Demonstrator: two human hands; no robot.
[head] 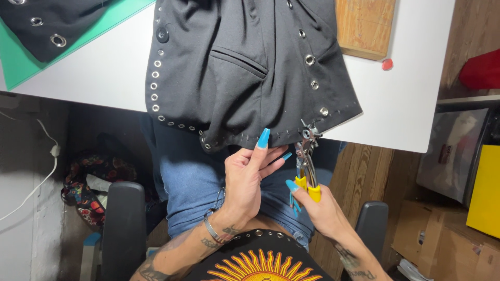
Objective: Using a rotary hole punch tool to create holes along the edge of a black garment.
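A: Starting at the left, we see a second dark piece [39, 26] with eyelets on a green mat [21, 65], at the far corner of the white tabletop [99, 78].

B: Then the black garment [245, 67], spread on the tabletop with its hem hanging over the near edge toward us.

A: How far along are we? The left border and the lower left hem already carry a close row of silver eyelets [154, 86], and a few larger ones sit on the right side.

B: The stretch of hem to the right shows only small pale marks, so we judge that part is left.

A: Our left hand [245, 179] pinches the hem between thumb and fingers, one long blue nail lying against the cloth.

B: Our right hand [320, 208] is clenched on the yellow grips of the punch pliers [307, 156], whose wheel head sits at the hem's edge. Whether the cloth is between the jaws, we cannot tell.

A: Containers?

B: A clear bin [450, 151] on the floor at the right, contents unclear, and a cardboard box [442, 239] below it.
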